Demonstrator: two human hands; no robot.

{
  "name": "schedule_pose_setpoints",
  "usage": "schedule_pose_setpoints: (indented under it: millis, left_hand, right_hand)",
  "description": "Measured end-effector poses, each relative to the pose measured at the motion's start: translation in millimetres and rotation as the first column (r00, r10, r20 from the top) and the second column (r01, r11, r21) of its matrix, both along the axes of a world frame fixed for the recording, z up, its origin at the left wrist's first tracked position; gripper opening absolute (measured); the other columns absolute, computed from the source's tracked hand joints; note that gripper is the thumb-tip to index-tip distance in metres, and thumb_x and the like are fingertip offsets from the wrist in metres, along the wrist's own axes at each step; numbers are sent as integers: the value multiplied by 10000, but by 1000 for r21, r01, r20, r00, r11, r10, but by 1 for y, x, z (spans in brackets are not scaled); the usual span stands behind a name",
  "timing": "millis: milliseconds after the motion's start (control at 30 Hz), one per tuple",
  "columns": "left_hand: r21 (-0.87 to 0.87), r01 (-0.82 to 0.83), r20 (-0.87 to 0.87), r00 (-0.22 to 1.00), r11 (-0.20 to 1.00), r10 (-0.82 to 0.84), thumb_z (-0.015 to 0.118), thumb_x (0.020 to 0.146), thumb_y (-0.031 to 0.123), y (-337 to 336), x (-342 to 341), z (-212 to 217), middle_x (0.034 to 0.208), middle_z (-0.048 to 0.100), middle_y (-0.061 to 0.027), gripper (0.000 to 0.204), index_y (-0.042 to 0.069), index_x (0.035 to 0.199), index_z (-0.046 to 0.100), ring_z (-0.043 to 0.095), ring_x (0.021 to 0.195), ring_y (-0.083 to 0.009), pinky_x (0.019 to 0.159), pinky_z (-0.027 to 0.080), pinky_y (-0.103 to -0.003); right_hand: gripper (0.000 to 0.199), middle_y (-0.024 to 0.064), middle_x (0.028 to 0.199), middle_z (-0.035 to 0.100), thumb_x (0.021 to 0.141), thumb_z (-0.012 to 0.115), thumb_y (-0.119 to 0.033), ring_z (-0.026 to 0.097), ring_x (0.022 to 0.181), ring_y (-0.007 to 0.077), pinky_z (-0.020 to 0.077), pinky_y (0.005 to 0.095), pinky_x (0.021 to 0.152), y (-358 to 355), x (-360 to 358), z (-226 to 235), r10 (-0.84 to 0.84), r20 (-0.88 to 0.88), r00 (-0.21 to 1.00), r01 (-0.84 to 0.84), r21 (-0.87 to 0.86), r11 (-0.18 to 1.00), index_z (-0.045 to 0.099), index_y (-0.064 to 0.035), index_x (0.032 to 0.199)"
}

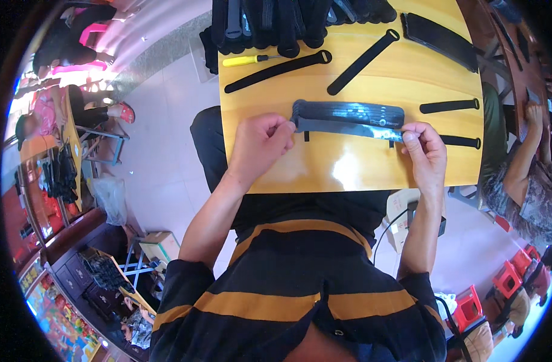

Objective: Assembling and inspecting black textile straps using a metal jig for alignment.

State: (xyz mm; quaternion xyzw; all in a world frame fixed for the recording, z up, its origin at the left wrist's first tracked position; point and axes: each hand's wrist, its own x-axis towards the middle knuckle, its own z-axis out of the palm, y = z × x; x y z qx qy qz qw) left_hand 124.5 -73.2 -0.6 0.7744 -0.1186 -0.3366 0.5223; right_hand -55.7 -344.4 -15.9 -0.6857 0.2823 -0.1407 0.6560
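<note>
A neat bundle of black straps point(348, 111) lies across the table in front of me. Along its near side runs a dark grey, glossy strap point(351, 130), stretched between my two hands. My left hand point(263, 142) is closed in a pinch at its left end, by the bundle's rounded loop ends. At the other end, my right hand point(425, 151) pinches the strap between thumb and fingers. Two short black ends stick out below the strap; what they belong to is hidden. Just beyond my right hand lies a single black strap point(462, 141) with an end loop.
Loose black straps point(278, 71) lie on the yellow table point(276, 175), near a yellow-handled screwdriver point(241, 61). A heap of black straps point(276, 24) covers the far edge; another bundle point(440, 42) sits far right. A person point(523, 175) sits close on the right.
</note>
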Motion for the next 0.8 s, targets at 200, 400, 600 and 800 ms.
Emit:
schedule_pose_setpoints:
  millis: [200,400,600,800]
  left_hand:
    - [116,89,82,992,989,-98,651,992,148,-2,1,-1,677,668,-12,217,-3,840,689,598,616,-51,568,462,-222]
    - [130,30,153,987,991,-50,667,935,125,-5,1,0,564,549,-74,210,-24,787,670,462,514,-93,496,375,-298]
    - [146,43,169,983,988,-68,674,924,108,-4,0,-1,562,539,-95,192,-29,790,671,467,506,-104,495,381,-309]
    - [129,37,182,981,991,-60,671,921,100,-3,1,-3,581,572,-122,184,-32,793,672,511,499,-137,503,401,-314]
  right_hand:
    - [119,-32,896,647,1001,680,-115,549,753,46,473,196,696,-5,6,0,-18,-16,1000,17,-13,1000,685,-24,1077]
    - [128,-30,896,650,998,688,-126,553,758,51,472,199,698,-6,6,-1,-17,-59,998,15,-28,1000,687,-22,1073]
    - [121,-36,871,640,997,692,-134,539,737,46,461,197,681,-5,8,0,-16,-75,997,14,-34,999,687,-28,1056]
    - [114,-44,861,637,999,690,-134,534,730,40,457,194,671,-3,9,0,-22,-73,997,19,-36,999,688,-30,1045]
